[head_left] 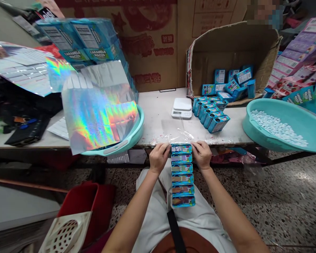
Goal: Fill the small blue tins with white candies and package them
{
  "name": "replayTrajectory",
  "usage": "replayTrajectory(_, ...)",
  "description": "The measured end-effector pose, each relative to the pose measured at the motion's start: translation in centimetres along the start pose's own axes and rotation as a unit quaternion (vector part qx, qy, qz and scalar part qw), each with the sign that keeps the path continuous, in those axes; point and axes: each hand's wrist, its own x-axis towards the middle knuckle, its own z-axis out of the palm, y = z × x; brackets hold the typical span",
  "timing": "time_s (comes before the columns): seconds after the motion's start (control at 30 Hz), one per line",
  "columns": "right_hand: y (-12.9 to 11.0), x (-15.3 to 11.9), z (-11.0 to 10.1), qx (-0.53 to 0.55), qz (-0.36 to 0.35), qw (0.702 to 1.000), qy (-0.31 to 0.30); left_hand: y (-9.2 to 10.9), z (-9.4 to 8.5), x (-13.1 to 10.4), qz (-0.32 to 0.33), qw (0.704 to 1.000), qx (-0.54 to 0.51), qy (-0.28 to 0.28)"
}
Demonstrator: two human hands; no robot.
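The far end of a row of six tins (pixel 183 179) sits between my left fingers (pixel 162 149) and my right fingers (pixel 200 147), the rest reaching back over my lap (pixel 158 214). Ahead of my fingers on the counter (pixel 155 109) stands a scale (pixel 182 105), grouped tins (pixel 210 114) to its right, a carton (pixel 221 49) of loose tins (pixel 233 86) behind them. Farther right, a basin (pixel 287 109) holds pellets (pixel 279 128); left of my fingers, a sheet (pixel 102 116) lies across another basin (pixel 139 130), stacked packs (pixel 94 38) behind.

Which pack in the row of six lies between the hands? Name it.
The end pack nearest the table; the other five sit closer to the lap.
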Motion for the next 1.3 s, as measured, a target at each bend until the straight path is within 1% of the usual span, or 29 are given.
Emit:
replayTrajectory(0.1,-0.6,0.6,0.0,0.02,0.03,0.999,-0.025,0.7,0.1,1.1,-0.11,0.99,-0.086,-0.034)
replayTrajectory(0.17,-1.0,1.0,-0.1,0.037,0.047,0.998,-0.035,1.3,0.1,1.7,-0.181,0.972,-0.144,-0.033)
replayTrajectory(0.2,-1.1,1.2,-0.2,0.043,0.053,0.997,-0.036,1.6,0.1,1.9,-0.2,0.966,-0.159,-0.026)
replayTrajectory(0.27,-1.4,1.4,-0.4,0.048,0.053,0.997,-0.036,2.2,0.0,2.1,-0.205,0.965,-0.16,-0.012)
replayTrajectory(0.33,-1.5,1.5,-0.6,0.046,0.04,0.997,-0.039,2.6,-0.3,2.2,-0.181,0.974,-0.139,-0.003)
replayTrajectory(0.4,-1.6,1.6,-0.8,0.048,0.026,0.998,-0.043,2.8,-0.7,2.2,-0.138,0.985,-0.106,0.003)
replayTrajectory(0.5,-1.8,1.7,-1.2,0.058,0.028,0.997,-0.045,2.8,-1.3,2.1,-0.035,0.999,-0.037,-0.005)
replayTrajectory(0.57,-2.0,1.8,-1.4,0.062,0.031,0.996,-0.051,2.8,-1.7,2.0,0.025,1.0,0.007,-0.015)
replayTrajectory(0.63,-2.2,1.8,-1.7,0.064,0.026,0.996,-0.061,2.9,-1.9,1.8,0.059,0.997,0.042,-0.025)
replayTrajectory(0.7,-2.4,1.9,-2.0,0.062,0.015,0.996,-0.066,3.0,-2.2,1.5,0.076,0.994,0.067,-0.039)
replayTrajectory(0.77,-2.6,1.7,-2.3,0.058,-0.001,0.996,-0.066,3.2,-2.4,1.2,0.085,0.992,0.083,-0.04)
replayTrajectory(0.87,-2.8,1.3,-2.4,0.051,-0.021,0.997,-0.053,3.4,-2.6,0.5,0.088,0.992,0.091,0.0)
replayTrajectory(0.97,-2.8,0.6,-2.3,0.045,-0.024,0.998,-0.03,3.5,-2.7,-0.2,0.093,0.991,0.08,0.05)
replayTrajectory(1.03,-2.8,0.0,-2.4,0.037,-0.025,0.999,-0.017,3.5,-2.7,-0.7,0.094,0.991,0.069,0.071)
replayTrajectory(1.17,-3.1,-0.8,-2.9,0.007,-0.032,0.999,0.005,3.9,-2.7,-1.6,0.099,0.989,0.059,0.091)
replayTrajectory(1.3,-3.6,-1.3,-3.5,-0.016,-0.048,0.998,0.04,4.3,-2.8,-1.8,0.12,0.986,0.068,0.095)
